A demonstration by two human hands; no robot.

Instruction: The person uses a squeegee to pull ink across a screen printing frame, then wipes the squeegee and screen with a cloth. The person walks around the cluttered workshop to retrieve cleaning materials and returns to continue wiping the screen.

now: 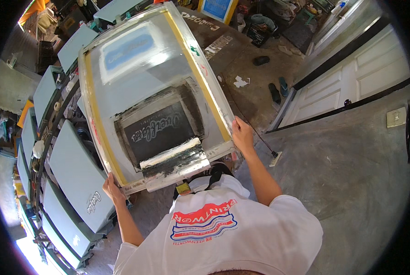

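I hold a large screen printing frame (90,82) out in front of me, with yellow tape along both sides. My left hand (112,188) grips its lower left corner, and my right hand (241,135) grips its right side near the lower end. The mesh carries a blue patch (128,49) at the far end and a dark inked stencil (157,127) with lettering nearer me. A metal strip (175,158) smeared with dark and pale ink lies across the near end of the frame.
Racks of pale printing pallets (76,174) curve along my left. A white door (333,87) and wall switch (395,117) are at right. Slippers (276,94), paper scraps (241,81) and a plate with a cord (275,158) lie on the floor. A black crate (258,32) stands at the back.
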